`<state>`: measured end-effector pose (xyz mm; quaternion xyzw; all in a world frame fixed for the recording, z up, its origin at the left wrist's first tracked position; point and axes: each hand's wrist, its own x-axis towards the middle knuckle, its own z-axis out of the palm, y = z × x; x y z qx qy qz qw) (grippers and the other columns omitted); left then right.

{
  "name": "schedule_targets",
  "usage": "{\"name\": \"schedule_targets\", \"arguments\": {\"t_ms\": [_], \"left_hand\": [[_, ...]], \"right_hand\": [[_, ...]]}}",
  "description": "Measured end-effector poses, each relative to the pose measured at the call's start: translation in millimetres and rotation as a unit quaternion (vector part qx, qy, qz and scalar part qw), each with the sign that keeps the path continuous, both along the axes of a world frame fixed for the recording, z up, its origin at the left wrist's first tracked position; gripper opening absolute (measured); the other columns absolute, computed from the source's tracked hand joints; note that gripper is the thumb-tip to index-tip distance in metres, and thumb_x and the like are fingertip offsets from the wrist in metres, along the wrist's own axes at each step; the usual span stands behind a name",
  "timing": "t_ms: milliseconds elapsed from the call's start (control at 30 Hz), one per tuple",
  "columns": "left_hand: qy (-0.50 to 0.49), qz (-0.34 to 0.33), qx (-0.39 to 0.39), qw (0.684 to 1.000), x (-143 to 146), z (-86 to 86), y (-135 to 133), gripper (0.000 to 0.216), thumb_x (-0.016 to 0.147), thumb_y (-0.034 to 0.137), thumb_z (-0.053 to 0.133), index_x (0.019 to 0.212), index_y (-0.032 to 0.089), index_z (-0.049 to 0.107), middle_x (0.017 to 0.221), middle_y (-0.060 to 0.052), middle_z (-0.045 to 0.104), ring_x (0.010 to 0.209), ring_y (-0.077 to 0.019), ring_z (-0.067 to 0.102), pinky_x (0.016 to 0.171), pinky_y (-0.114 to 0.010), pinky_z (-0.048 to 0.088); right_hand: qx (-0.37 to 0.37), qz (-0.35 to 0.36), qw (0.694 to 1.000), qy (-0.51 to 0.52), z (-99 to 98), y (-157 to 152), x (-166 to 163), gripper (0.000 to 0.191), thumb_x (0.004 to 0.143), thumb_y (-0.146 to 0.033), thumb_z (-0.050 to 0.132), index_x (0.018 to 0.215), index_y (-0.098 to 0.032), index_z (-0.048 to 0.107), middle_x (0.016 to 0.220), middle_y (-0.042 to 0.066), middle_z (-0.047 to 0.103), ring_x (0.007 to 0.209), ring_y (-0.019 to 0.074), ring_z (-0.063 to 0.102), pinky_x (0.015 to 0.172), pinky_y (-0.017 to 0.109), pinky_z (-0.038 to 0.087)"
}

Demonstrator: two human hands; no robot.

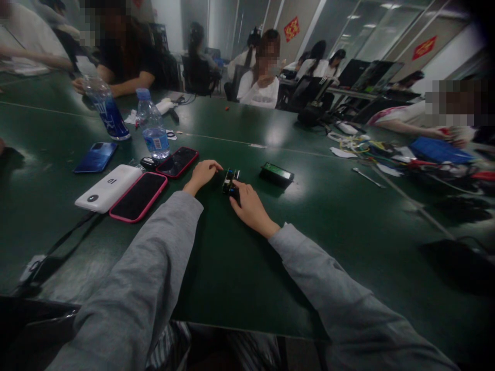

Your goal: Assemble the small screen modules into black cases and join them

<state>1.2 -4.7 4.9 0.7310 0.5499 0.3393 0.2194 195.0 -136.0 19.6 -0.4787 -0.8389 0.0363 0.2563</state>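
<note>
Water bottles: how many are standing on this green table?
2. The dark-labelled bottle stands far left by another person's arm; the blue-capped bottle stands just right of it, behind the red-cased phone. More may hide in the far clutter.

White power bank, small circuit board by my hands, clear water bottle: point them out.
white power bank (109,188), head view, middle of its top face.
small circuit board (230,180), head view, its middle.
clear water bottle (155,140), head view, on its label.
</note>
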Motion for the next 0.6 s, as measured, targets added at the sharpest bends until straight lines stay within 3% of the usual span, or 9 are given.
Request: {"name": "schedule_targets", "arguments": {"t_ms": [600], "left_hand": [[-0.01, -0.002, -0.004, 1.0, -1.3, -0.9, -0.2, 0.033, 0.087, 0.011, 0.043, 0.091, 0.021, 0.075, 0.092, -0.003, 0.075, 0.088, -0.0151, 0.067, 0.087, -0.029, 0.05]], "right_hand": [[-0.002, 0.008, 1.0, 0.0, -1.4, 0.6, 0.7, 0.051, 0.092, -0.025, 0.048, 0.141, -0.014, 0.038, 0.125, 0.017, 0.054, 0.113, 0.0317, 0.052, 0.094, 0.053, 0.048]]}}
